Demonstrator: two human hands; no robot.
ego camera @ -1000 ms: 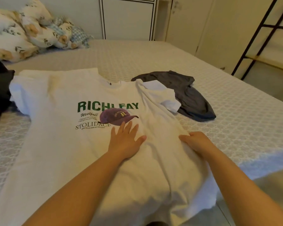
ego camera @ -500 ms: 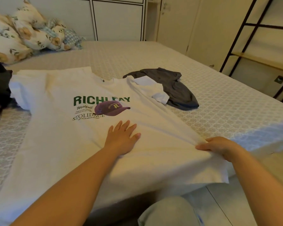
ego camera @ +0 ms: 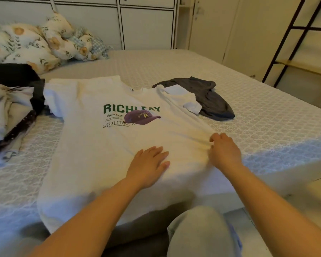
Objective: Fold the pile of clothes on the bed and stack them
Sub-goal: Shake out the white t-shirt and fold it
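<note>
A white T-shirt [ego camera: 93,145] with green lettering and a purple cap print lies face up on the bed [ego camera: 267,112], its hem hanging over the near edge. My left hand [ego camera: 149,165] rests flat on the shirt's lower middle, fingers straight. My right hand [ego camera: 224,151] pinches the shirt's right side edge, bunching the cloth there. A dark grey garment [ego camera: 211,101] lies folded beyond the shirt's right sleeve. A pile of clothes [ego camera: 9,108], light and black with a studded belt, sits at the left.
Floral pillows [ego camera: 32,43] lie at the head of the bed, in front of white cabinet doors [ego camera: 146,25]. A black metal shelf frame [ego camera: 295,43] stands at the right. My knee [ego camera: 198,232] in grey trousers is below the bed edge.
My right hand let go near the hem and now pinches the shirt's side edge higher up and closer to my left hand. My left hand stayed flat on the shirt.
</note>
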